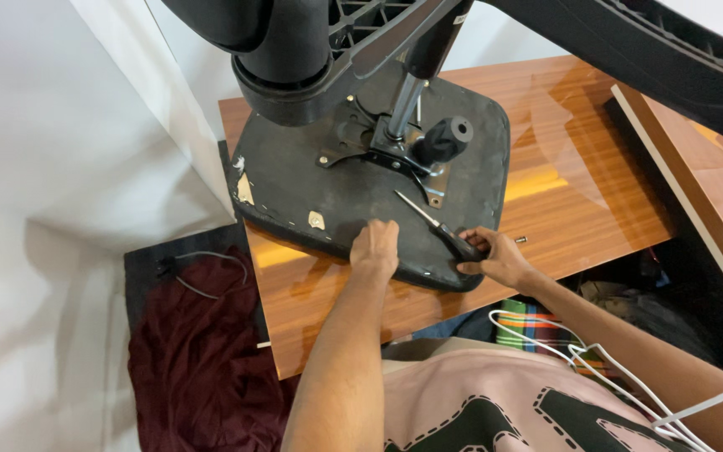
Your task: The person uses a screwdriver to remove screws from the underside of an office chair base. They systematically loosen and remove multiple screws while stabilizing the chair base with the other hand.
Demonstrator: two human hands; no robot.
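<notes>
Two bare hands work on the upturned chair seat [294, 180], which lies underside-up across the far left corner of the wooden table [579, 180], its near edge jutting towards the person. The left hand [375, 248] rests palm-down on the seat's near rim, fingers curled over the edge, pressing on it rather than closing round anything. The right hand [495, 255] is wrapped shut around the dark handle of a screwdriver [437, 224], whose thin metal shaft slants up and left across the seat bottom towards the metal mounting plate [387, 155]. From that plate the gas-lift column [405, 100] rises, with a black knob [443, 138] just beside it and the chair's black base [294, 50] spreading overhead. The seat looks heavy and stiff, a rigid board under dark covering, torn in a few pale patches near its left edge; with the column and base attached it is probably top-heavy and inclined to tip or pivot, so the rim, where the left hand sits, or the column itself, seems the soundest hold. The glossy table surface looks slippery, so the seat may slide if pushed sideways. A small screw [520, 239] lies on the table just right of the right hand. A dark red cloth [194, 351] lies on the floor beyond the table's left edge.
</notes>
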